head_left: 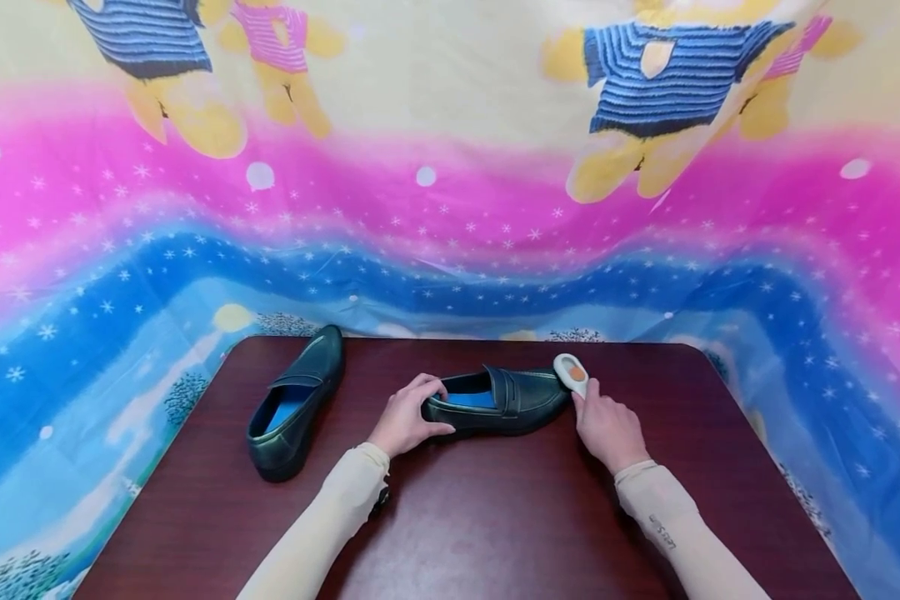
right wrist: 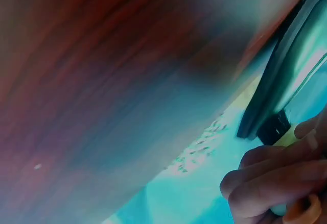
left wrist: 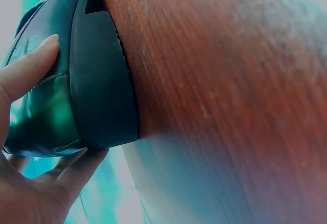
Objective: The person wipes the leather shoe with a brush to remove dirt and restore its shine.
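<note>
A dark green-black loafer (head_left: 528, 408) with a blue insole lies on the table, its toe pointing right. My left hand (head_left: 407, 417) grips it at the heel, thumb on the near side; the left wrist view shows the thumb and fingers about the heel end (left wrist: 46, 106). In my right hand (head_left: 611, 432) is a small white brush (head_left: 570, 371) with an orange part, held at the shoe's toe. Dark bristles (right wrist: 274, 127) show right by the toe in the right wrist view. The fingers (right wrist: 276, 178) there curl round its handle, partly out of frame.
A matching loafer (head_left: 300, 408) stands left of my left hand, its toe toward the far edge. Both shoes are on a dark reddish-brown wooden table (head_left: 480, 517). Behind it hangs a colourful cloth (head_left: 427, 217) with printed bears and snowflakes.
</note>
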### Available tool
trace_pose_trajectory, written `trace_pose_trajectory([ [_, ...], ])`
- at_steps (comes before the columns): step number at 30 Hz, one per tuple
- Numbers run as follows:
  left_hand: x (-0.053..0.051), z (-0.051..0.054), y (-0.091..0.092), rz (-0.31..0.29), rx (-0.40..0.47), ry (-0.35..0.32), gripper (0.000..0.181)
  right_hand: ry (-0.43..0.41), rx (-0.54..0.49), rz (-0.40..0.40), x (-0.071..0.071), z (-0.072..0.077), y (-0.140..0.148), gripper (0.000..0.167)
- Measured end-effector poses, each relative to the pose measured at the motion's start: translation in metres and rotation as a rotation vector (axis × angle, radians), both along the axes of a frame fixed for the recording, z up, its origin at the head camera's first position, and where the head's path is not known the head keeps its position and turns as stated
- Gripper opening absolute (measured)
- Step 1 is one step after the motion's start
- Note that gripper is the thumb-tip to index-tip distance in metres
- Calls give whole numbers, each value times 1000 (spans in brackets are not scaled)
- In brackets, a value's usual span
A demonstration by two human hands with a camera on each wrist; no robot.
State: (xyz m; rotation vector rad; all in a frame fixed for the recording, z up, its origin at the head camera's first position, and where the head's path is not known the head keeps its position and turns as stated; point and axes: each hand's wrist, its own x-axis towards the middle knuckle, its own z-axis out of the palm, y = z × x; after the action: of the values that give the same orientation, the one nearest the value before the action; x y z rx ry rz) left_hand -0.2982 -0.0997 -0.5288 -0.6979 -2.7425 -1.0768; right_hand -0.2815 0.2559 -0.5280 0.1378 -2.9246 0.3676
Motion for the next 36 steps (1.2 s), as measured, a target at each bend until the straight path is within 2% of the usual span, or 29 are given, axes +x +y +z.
trace_pose_trajectory([
  [3, 0, 0, 0, -1, -3, -2, 39, -33, -19, -26, -3, 2, 6, 36],
  [5, 0, -1, -1, 7, -4, -5, 39, -61, -51, -14, -3, 6, 4, 37],
  [11, 0, 1, 0, 15, 1, -5, 41, -243, -322, 141, 1, 16, -20, 44],
  [13, -1, 1, 0, 6, -1, 4, 41, -297, -383, 177, 2, 18, -29, 46],
  [17, -2, 1, 1, -12, -4, 15, 40, -337, -379, 158, 1, 18, -39, 45],
  [21, -2, 2, -1, -2, -11, 4, 41, -281, -234, 119, 0, 14, -39, 45],
  [24, -1, 2, -3, 14, -19, 3, 42, -149, -88, 78, -2, 9, -32, 39],
  [27, -1, 2, -4, 16, -21, 2, 43, -9, 5, 19, -5, 4, -23, 32],
  [29, 0, 2, -3, 12, -22, -4, 43, 49, 28, -19, -7, 3, -16, 31],
  [31, 0, 1, -1, 7, -20, -11, 43, 72, 30, -49, -8, 3, -10, 31],
  [34, 1, 1, 0, 5, -20, -11, 42, 66, 10, -69, -9, 7, -6, 33],
  [36, 0, 1, 1, 4, -18, -8, 42, 27, -22, -52, -10, 12, -8, 35],
])
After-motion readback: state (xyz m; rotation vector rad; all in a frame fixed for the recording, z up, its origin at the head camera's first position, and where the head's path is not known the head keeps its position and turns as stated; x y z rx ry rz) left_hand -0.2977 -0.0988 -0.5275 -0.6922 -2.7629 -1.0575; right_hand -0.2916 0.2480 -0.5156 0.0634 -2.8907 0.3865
